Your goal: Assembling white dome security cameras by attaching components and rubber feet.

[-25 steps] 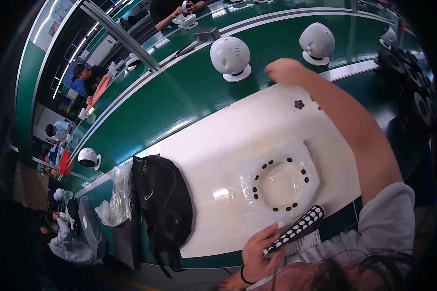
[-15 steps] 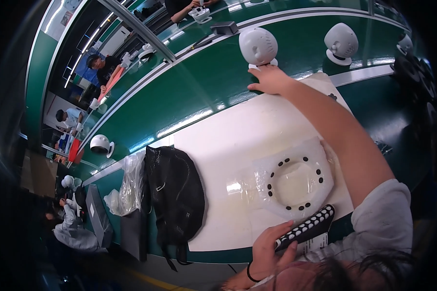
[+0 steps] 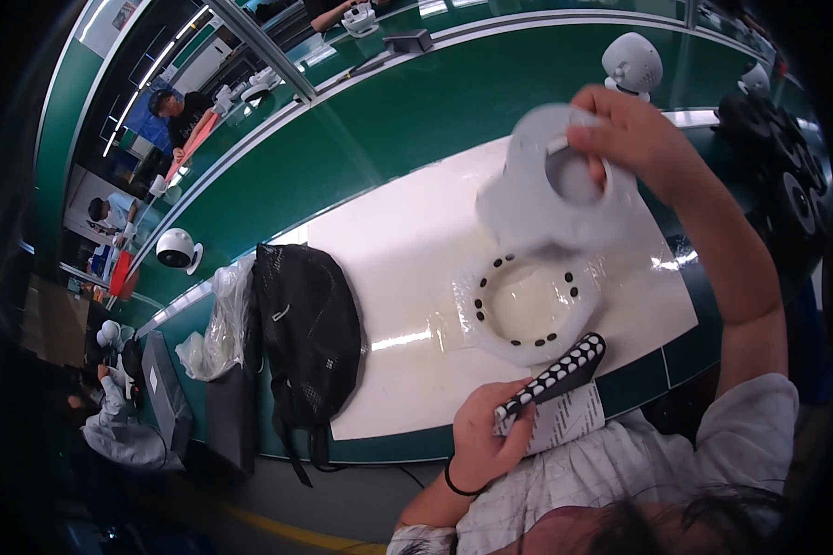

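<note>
My right hand (image 3: 634,139) grips a white rounded device (image 3: 528,176) by its ring-shaped base and holds it tilted above the far right of the white sheet (image 3: 398,268). The device is blurred by motion. Below it lies a translucent plastic-wrapped ring (image 3: 578,319) with several black oval dots around its opening; the device overlaps its far side. Close to my body, my left hand (image 3: 481,430) is closed around a black strip (image 3: 578,365) covered with rows of white round dots. A printed paper (image 3: 565,421) shows just beneath the strip.
On the left of the green bench lie a black mesh bag (image 3: 310,342), a crumpled clear plastic bag (image 3: 222,324) and a dark grey box (image 3: 230,407). Other white devices (image 3: 631,63) stand along the far side. Black round parts (image 3: 791,194) are piled at right. Co-workers sit beyond.
My right hand has lifted the white device from the far side of the bench and brought it back over the sheet. My left hand still holds the dotted strip. The view has shifted slightly.
</note>
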`<state>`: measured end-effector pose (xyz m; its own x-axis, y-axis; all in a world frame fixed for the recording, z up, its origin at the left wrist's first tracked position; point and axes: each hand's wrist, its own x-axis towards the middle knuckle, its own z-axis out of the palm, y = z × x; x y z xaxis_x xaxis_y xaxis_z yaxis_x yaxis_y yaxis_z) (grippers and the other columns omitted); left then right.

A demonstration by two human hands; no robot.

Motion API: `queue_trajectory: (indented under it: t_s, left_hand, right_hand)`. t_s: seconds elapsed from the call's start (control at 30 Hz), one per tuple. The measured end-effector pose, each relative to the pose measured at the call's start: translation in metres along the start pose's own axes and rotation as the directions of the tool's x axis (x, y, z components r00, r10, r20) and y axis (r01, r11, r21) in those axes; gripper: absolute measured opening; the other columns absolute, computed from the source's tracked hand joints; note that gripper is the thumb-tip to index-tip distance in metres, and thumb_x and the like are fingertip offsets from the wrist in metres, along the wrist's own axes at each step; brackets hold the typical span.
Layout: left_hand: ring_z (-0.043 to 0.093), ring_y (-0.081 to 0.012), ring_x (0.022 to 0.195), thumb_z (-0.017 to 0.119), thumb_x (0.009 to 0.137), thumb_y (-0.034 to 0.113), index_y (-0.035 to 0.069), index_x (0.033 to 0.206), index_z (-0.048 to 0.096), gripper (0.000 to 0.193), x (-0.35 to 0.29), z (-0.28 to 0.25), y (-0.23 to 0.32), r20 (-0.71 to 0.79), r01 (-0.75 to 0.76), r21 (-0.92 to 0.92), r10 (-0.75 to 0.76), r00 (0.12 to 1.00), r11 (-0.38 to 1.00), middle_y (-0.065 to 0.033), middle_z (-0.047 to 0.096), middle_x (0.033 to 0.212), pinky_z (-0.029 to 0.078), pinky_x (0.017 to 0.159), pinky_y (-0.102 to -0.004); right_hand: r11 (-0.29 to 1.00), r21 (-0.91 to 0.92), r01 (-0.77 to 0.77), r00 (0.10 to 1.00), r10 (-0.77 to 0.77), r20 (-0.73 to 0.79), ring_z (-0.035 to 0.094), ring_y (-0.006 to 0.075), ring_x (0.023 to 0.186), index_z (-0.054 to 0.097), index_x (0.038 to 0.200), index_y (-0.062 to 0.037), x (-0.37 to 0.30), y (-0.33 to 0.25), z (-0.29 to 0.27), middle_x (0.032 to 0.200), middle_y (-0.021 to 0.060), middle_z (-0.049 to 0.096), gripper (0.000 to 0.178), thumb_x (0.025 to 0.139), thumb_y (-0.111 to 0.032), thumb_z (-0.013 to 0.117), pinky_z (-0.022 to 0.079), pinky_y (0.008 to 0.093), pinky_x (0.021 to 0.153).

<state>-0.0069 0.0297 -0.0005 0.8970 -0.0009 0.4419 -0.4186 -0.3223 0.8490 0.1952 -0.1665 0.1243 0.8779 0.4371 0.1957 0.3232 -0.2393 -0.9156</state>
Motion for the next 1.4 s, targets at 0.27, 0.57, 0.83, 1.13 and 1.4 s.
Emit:
queue_trajectory:
  t_s: [0.27, 0.57, 0.83, 1.13, 1.4]
  left_hand:
    - [0.055, -0.0208, 0.058, 0.061, 0.067, -0.004, -0.003, 0.087, 0.050, 0.023, -0.007, 0.002, 0.004, -0.118, 0.068, 0.025, -0.065, 0.991, 0.997, -0.0136, 0.057, 0.073, 0.043, 0.055, -0.0263]
    - [0.056, -0.0239, 0.060, 0.059, 0.065, -0.006, -0.003, 0.086, 0.051, 0.023, -0.009, 0.004, 0.003, -0.111, 0.025, 0.064, -0.017, 0.994, 0.998, -0.0144, 0.056, 0.074, 0.044, 0.055, -0.0273]
    - [0.056, -0.0244, 0.061, 0.055, 0.065, -0.003, -0.005, 0.087, 0.053, 0.023, -0.006, -0.004, 0.005, -0.050, -0.114, 0.118, 0.121, 0.991, 0.986, -0.0150, 0.057, 0.075, 0.044, 0.056, -0.0280]
    - [0.052, -0.0191, 0.068, 0.060, 0.075, 0.003, -0.002, 0.095, 0.043, 0.026, -0.022, 0.003, 0.001, -0.425, -0.182, -0.555, -0.088, 0.901, 0.811, -0.0153, 0.055, 0.084, 0.043, 0.060, -0.0282]
    - [0.054, -0.0207, 0.064, 0.067, 0.063, -0.006, -0.005, 0.078, 0.056, 0.019, -0.018, -0.008, 0.012, -0.335, 0.003, -0.576, -0.240, 0.911, 0.817, -0.0138, 0.057, 0.072, 0.043, 0.059, -0.0285]
  right_hand:
    - [0.979, 0.130, -0.159, 0.963, 0.125, 0.239, 0.050, 0.0035, 0.059, 0.049, 0.089, -0.0025, -0.044, -0.001, 0.043, 0.065, -0.0005, 0.054, 0.021, 0.080, -0.019, 0.059, 0.039, 0.0170, 0.056]
    - [0.613, -0.351, 0.708, 0.700, -0.677, 0.227, 0.045, 0.0247, 0.105, 0.057, 0.091, -0.0075, -0.088, -0.012, 0.060, 0.106, 0.0085, 0.051, 0.026, 0.069, -0.021, 0.064, 0.032, 0.0403, 0.087]
    - [0.555, -0.037, 0.831, 0.493, -0.704, 0.511, 0.041, 0.0210, 0.113, 0.055, 0.092, -0.0111, -0.106, -0.014, 0.084, 0.111, 0.0035, 0.050, 0.016, 0.077, -0.011, 0.053, 0.029, 0.0403, 0.090]
    - [0.770, 0.031, 0.638, 0.700, -0.596, 0.393, 0.052, 0.0260, 0.086, 0.050, 0.109, -0.0073, -0.101, -0.015, 0.064, 0.098, 0.0090, 0.054, 0.042, 0.069, -0.006, 0.064, 0.041, 0.0355, 0.074]
    - [0.805, 0.023, 0.593, 0.762, -0.571, 0.306, 0.060, 0.0238, 0.069, 0.044, 0.110, -0.0014, -0.105, -0.014, 0.066, 0.086, 0.0104, 0.059, 0.050, 0.067, -0.003, 0.069, 0.047, 0.0309, 0.058]
